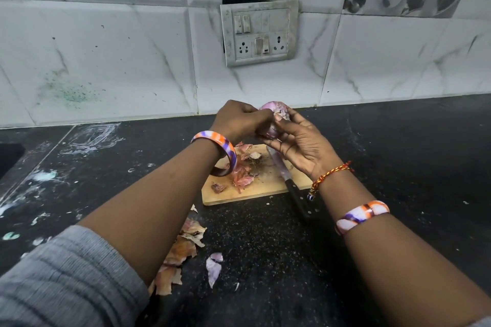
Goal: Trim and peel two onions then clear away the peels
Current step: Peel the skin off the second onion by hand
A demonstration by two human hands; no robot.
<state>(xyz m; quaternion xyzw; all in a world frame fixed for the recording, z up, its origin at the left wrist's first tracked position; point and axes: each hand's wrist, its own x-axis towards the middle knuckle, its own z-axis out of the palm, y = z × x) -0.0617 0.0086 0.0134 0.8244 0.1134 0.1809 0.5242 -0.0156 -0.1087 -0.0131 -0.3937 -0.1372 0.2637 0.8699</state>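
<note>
Mid-peel here: I've got the onion (273, 121) held above the cutting board (255, 188), right hand (300, 146) cupping it, left hand (239, 121) pinching at its skin (knife (288, 179) parked on the board). Next I'd guess: strip the last skin, then gather the peels (183, 249).

Onion (273, 121) in both hands

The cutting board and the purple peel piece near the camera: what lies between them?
Head view: only bare black countertop between cutting board and purple peel piece.
</note>
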